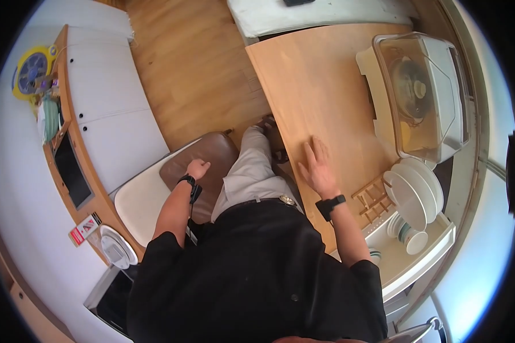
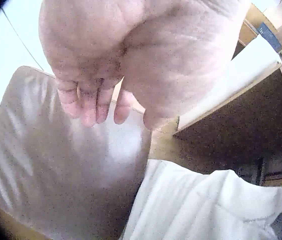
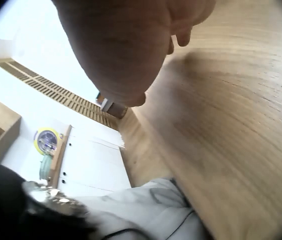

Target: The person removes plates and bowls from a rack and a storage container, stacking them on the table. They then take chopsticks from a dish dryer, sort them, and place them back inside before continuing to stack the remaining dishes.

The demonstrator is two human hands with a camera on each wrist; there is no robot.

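The wooden table (image 1: 320, 74) stands at the person's right side, and the right hand (image 1: 321, 171) is just inside its long edge beside the legs, fingers straight and a little spread, holding nothing; whether it touches the wood I cannot tell. The left hand (image 1: 198, 168) hangs above the brown chair (image 1: 212, 151), its fingers loosely bent, holding nothing. By the table's opposite long edge stands a storage box (image 1: 377, 97) with a clear cover, a pot lid (image 1: 407, 88) showing through. Beyond the box, towards the table's corner nearest the person's body, are a wooden rack (image 1: 372, 200), large white plates (image 1: 407, 197) standing on edge, and a white tray (image 1: 435, 248) holding cups (image 1: 416, 242). Across the floor is a cabinet (image 1: 109, 74) with white doors, a yellow-rimmed fan (image 1: 34, 71) near its top
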